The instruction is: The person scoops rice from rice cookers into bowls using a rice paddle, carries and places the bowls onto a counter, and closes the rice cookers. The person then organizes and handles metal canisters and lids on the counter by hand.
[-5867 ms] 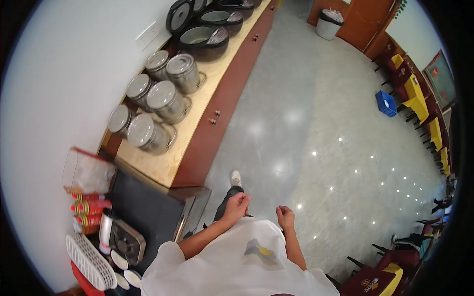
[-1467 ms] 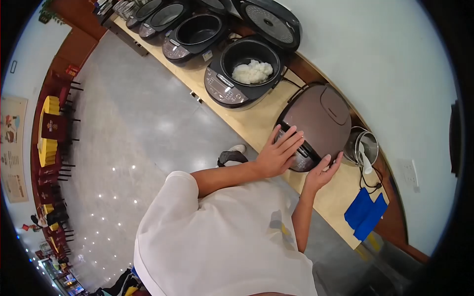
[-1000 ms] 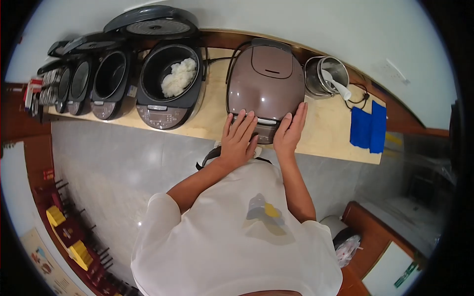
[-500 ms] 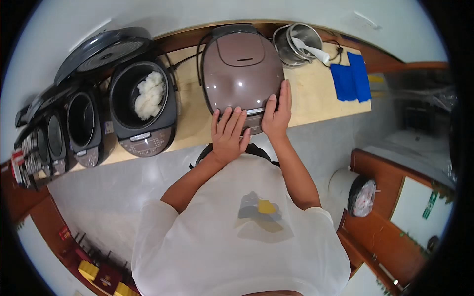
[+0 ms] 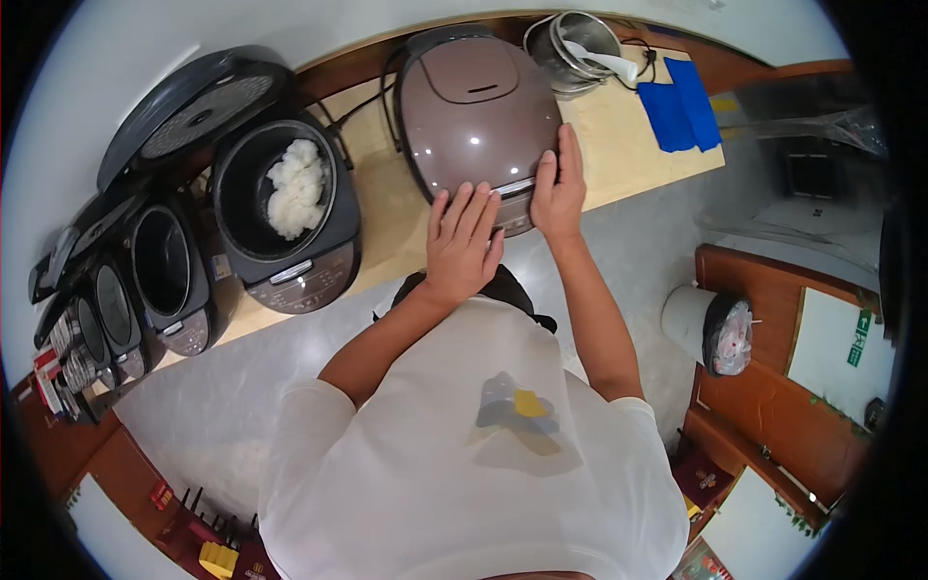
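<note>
The camera on my head looks forward and steeply down over my white short-sleeved cloth shirt (image 5: 406, 464), with my bare left hand (image 5: 462, 246) and bare right hand (image 5: 560, 198) near, above mid-frame. It faces the long, pale wooden counter (image 5: 619, 145); its wide, round view curves the edges.

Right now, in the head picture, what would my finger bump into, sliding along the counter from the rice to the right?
Open cooker with rice → closed brown cooker → metal pots → blue cloth.
</note>
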`<state>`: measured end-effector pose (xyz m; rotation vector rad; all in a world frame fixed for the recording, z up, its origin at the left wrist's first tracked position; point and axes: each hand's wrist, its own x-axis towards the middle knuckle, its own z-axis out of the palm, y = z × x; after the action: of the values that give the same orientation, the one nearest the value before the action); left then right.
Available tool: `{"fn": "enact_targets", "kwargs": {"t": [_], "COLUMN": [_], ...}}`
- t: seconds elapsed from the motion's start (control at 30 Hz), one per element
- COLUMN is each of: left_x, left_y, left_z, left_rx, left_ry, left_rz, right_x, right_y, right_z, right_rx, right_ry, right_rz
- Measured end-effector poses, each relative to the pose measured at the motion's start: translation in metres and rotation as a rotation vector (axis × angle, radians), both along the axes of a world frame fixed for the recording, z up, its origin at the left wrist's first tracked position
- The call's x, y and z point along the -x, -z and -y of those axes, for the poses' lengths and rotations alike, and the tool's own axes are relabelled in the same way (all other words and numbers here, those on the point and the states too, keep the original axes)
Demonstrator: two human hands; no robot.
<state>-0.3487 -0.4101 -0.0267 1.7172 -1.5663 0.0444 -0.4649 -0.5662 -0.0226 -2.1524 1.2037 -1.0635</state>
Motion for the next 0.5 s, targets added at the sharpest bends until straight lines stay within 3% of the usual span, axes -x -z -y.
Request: {"fn": "enact_targets", "kwargs": {"t": [0.07,0.17,0.27,0.47,0.5], "left_x": [-0.011,-0.031,-0.073,-0.216,-0.235], "left_y": [-0.013,-0.027,-0.058,-0.147,-0.152], "left_z": [-0.009,-0.023,-0.046,-0.069,-0.069], "left_rx": [-0.024,-0.008,0.089,0.526,0.534], "left_ry": [0.031,0.173,0.002,-0.638,-0.692], "left_rz": [-0.05,-0.328,-0.368,0.327,0.332], "right_x": [-0.001,-0.003,-0.004,-0.005,-0.005], "right_y": [0.001,0.0,0.001,-0.002,-0.002], "right_z": [-0.001,-0.004,-0.006,-0.01,-0.011], "right_rx": [0.019,0.025,0.053,0.216,0.272], "right_ry": [0.001,0.04,0.085,0.127,0.112], "right_rz": [0.002,0.019,0.037,-0.055,-0.092]}}
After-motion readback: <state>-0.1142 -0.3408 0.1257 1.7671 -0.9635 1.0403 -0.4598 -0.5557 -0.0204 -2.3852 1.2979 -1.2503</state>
